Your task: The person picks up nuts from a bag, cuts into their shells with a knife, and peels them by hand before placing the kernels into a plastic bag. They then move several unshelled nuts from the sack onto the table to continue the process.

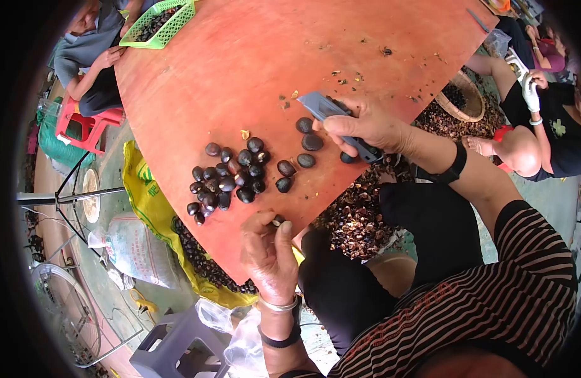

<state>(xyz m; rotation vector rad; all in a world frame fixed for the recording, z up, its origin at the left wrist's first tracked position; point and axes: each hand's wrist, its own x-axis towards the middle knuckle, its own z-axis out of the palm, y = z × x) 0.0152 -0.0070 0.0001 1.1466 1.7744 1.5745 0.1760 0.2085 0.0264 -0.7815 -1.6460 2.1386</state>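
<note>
My left hand is near the front edge of the orange-red table, pinching a small dark nut between thumb and fingers. In my right hand is a utility knife, its broad blade pointing up and left over the tabletop. A cluster of dark, glossy nuts lies on the table beyond my left hand. Several more nuts sit apart, below the blade and to its left. One nut is by the table edge, partly covered by the knife.
Broken shells are heaped below the table edge. A yellow sack with nuts lies at the left, near a grey stool. A person sits by a green basket. Another person wears white gloves near a woven basket.
</note>
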